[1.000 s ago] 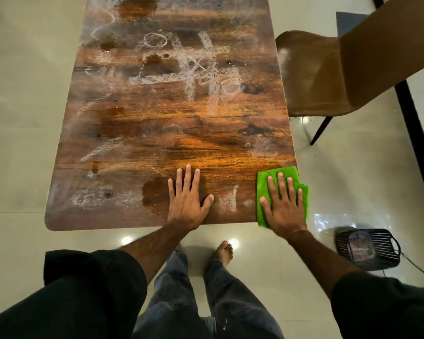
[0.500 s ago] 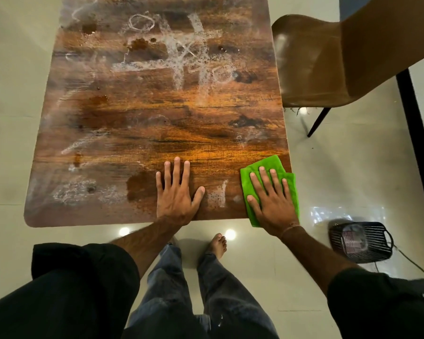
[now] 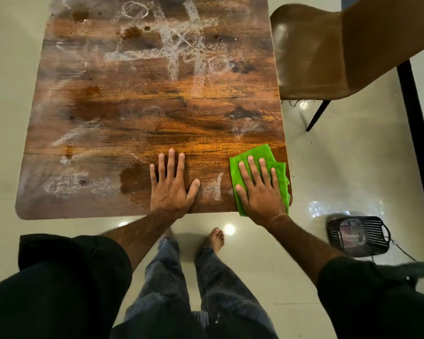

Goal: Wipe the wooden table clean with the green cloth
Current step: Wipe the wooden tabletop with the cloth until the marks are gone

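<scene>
Pressing flat on the green cloth (image 3: pixel 257 157) with the right hand (image 3: pixel 261 192), fingers spread and palm down, pinning rather than pinching it. Lying directly under that hand, at the near right corner of the tabletop (image 3: pixel 157 99), with one folded edge poking out past the fingertips and another hanging just over the near edge by the wrist. Judging the cloth to be soft, light and limp, likely to bunch or slide unless held under the whole palm; best driven from the middle, not a corner. Bracing with the left hand (image 3: pixel 170 185), also flat and splayed, bare on the wood just beside the right thumb. Reaching down with both forearms, wrists at the near edge. Waiting ahead of both hands: white smears (image 3: pixel 179 50) and dark stains (image 3: pixel 132 177), mostly unwiped.
</scene>
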